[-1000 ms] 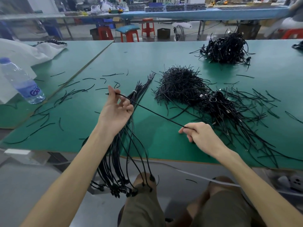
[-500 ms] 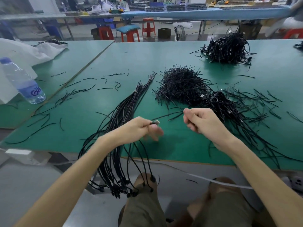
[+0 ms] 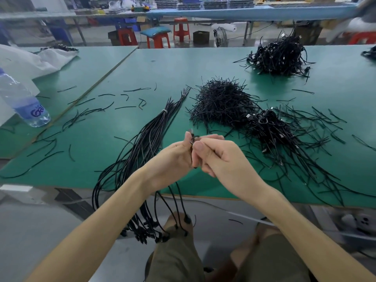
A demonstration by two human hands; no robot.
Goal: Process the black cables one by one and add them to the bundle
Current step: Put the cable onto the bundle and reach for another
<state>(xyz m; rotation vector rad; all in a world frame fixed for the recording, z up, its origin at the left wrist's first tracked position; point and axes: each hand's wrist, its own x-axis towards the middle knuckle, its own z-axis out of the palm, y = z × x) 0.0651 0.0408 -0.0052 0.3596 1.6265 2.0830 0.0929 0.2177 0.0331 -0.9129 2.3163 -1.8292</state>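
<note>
Black cable [image 3: 191, 143] sits pinched between both hands, just above the near part of the green tabletop [image 3: 162, 66], its end curled into a small loop at the fingertips. The left hand [image 3: 173, 157] has its grip closed on the cable, thumb pressed against it. The right hand [image 3: 221, 159] meets it from the other side with curled fingers, its grip closed on the same cable. Just left of the hands lies the bundle [image 3: 146, 139], a long sheaf of black cables running diagonally across the tabletop. It is tied with a pale band [image 3: 164, 111] towards its far end, and its near end spills over the front edge, plugs dangling by the person's knee. The left forearm crosses over it. To the right of the hands a tangled pile of cables [image 3: 270, 129] spreads out, touching a bristly heap of short black strips [image 3: 221, 102] behind it. A second tangled pile [image 3: 278, 55] sits well apart at the far right. Loose strips [image 3: 91, 110] are scattered over the left side of the tabletop. On the neighbouring surface at the far left a water bottle [image 3: 22, 102] leans beside a white bag [image 3: 30, 62]. Red stools [image 3: 181, 29] stand on the floor beyond.
</note>
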